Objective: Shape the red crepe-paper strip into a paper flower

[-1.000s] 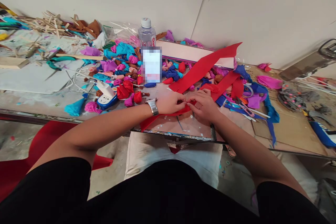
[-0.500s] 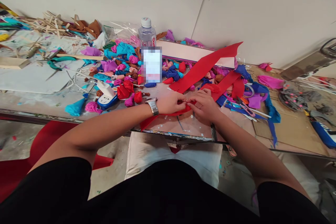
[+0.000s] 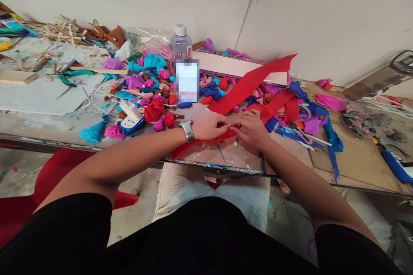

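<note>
My left hand (image 3: 211, 126), a metal watch (image 3: 187, 131) on its wrist, is closed in a pinch at the edge of a red crepe paper strip (image 3: 182, 149). My right hand (image 3: 249, 129) meets it fingertip to fingertip, pinching the same red paper. A tiny pale spot shows between the fingertips, too small to name. The strip passes beneath both hands and its end trails toward the table's front edge. Beyond the hands a wide red paper strip (image 3: 254, 81) lies diagonally, and another red strip (image 3: 280, 101) sits right of it.
Many rolled paper flowers in several colours surround a phone (image 3: 187, 81) with a blurred screen and a bottle (image 3: 181, 43). A power strip (image 3: 132, 122) lies left of my hands. Pink-handled scissors (image 3: 304, 136) lie right, green-handled pliers (image 3: 69, 78) far left.
Both hands stay pinched together in almost the same place, with only slight finger movement. The whole view has shifted very slightly.
</note>
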`<state>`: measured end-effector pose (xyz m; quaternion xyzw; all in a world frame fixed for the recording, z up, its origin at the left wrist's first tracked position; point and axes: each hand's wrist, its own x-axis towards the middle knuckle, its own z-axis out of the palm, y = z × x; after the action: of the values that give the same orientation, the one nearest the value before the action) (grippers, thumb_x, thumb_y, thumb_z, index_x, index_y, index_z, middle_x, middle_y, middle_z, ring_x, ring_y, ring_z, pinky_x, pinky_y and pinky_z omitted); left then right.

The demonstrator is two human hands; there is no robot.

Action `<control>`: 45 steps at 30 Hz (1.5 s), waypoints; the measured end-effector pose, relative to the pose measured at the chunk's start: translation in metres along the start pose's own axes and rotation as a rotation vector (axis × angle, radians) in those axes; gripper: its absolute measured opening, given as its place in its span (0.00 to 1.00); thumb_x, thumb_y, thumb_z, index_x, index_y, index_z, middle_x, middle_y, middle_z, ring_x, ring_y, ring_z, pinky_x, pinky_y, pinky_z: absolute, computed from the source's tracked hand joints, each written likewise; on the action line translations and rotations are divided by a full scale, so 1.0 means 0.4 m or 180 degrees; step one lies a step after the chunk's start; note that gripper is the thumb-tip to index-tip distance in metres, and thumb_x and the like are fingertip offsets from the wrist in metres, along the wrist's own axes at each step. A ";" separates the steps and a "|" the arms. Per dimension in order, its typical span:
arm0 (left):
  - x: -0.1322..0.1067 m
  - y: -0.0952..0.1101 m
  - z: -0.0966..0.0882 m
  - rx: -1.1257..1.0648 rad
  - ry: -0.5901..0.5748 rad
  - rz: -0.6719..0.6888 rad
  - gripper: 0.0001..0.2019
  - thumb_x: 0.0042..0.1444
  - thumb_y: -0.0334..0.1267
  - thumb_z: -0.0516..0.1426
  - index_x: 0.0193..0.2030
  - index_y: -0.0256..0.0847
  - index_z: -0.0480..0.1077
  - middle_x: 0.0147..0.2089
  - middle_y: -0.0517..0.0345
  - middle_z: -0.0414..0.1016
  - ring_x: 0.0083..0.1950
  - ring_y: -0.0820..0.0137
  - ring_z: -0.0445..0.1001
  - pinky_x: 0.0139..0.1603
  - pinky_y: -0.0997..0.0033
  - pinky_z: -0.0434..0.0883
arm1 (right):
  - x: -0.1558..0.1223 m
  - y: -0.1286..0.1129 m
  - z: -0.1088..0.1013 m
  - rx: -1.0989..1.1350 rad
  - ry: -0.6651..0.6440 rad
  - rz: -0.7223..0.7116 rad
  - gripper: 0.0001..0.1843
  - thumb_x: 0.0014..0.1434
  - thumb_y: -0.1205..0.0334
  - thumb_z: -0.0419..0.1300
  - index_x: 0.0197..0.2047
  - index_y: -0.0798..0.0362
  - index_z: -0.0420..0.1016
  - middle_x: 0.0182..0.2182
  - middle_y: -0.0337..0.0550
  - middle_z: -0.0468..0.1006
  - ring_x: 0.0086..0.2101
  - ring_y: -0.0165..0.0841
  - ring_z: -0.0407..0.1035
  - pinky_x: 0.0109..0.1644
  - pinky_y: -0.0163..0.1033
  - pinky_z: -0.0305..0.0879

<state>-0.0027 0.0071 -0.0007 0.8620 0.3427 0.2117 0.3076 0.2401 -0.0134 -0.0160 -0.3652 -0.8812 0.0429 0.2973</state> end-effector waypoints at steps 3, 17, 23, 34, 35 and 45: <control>0.000 0.001 0.001 0.0056 -0.0001 -0.0007 0.19 0.66 0.48 0.53 0.29 0.38 0.72 0.25 0.62 0.65 0.28 0.75 0.62 0.34 0.69 0.55 | 0.000 -0.004 -0.001 0.0013 -0.0020 -0.0001 0.15 0.76 0.48 0.60 0.42 0.47 0.81 0.40 0.45 0.89 0.44 0.43 0.76 0.58 0.56 0.60; -0.005 0.004 0.000 0.0149 -0.0143 0.0279 0.19 0.69 0.46 0.52 0.36 0.37 0.78 0.29 0.59 0.74 0.29 0.74 0.64 0.35 0.70 0.56 | -0.001 -0.013 -0.011 0.0153 -0.0293 -0.0018 0.09 0.76 0.55 0.58 0.43 0.47 0.75 0.44 0.43 0.87 0.47 0.42 0.75 0.59 0.54 0.54; -0.007 0.005 -0.002 0.0316 -0.0179 0.0441 0.18 0.71 0.45 0.52 0.39 0.38 0.79 0.30 0.57 0.77 0.30 0.73 0.66 0.36 0.69 0.58 | 0.001 -0.010 -0.010 0.0227 -0.0440 0.0026 0.08 0.75 0.56 0.56 0.43 0.47 0.72 0.44 0.44 0.86 0.46 0.42 0.73 0.58 0.54 0.53; -0.003 0.006 0.002 0.0532 -0.0031 0.0383 0.18 0.74 0.47 0.54 0.40 0.39 0.80 0.34 0.53 0.81 0.32 0.71 0.69 0.36 0.69 0.56 | 0.001 -0.004 -0.005 0.0247 -0.0283 0.0046 0.05 0.71 0.58 0.59 0.41 0.47 0.73 0.43 0.43 0.87 0.46 0.42 0.74 0.57 0.54 0.55; -0.002 0.005 0.002 0.0512 -0.0037 0.0325 0.19 0.74 0.47 0.53 0.40 0.39 0.80 0.33 0.53 0.81 0.31 0.71 0.68 0.36 0.69 0.56 | 0.001 -0.004 -0.006 0.0226 -0.0234 0.0059 0.05 0.72 0.57 0.60 0.42 0.47 0.74 0.43 0.43 0.87 0.46 0.43 0.75 0.58 0.55 0.55; -0.007 0.010 -0.001 0.0270 -0.0050 0.0208 0.20 0.73 0.48 0.53 0.39 0.38 0.80 0.31 0.56 0.78 0.30 0.72 0.67 0.36 0.68 0.56 | 0.001 -0.001 -0.003 0.0095 -0.0212 0.0077 0.05 0.70 0.60 0.59 0.41 0.48 0.74 0.40 0.43 0.87 0.44 0.42 0.74 0.58 0.55 0.55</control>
<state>-0.0028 0.0029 0.0018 0.8867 0.3206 0.2001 0.2664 0.2403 -0.0138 -0.0145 -0.3696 -0.8854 0.0717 0.2726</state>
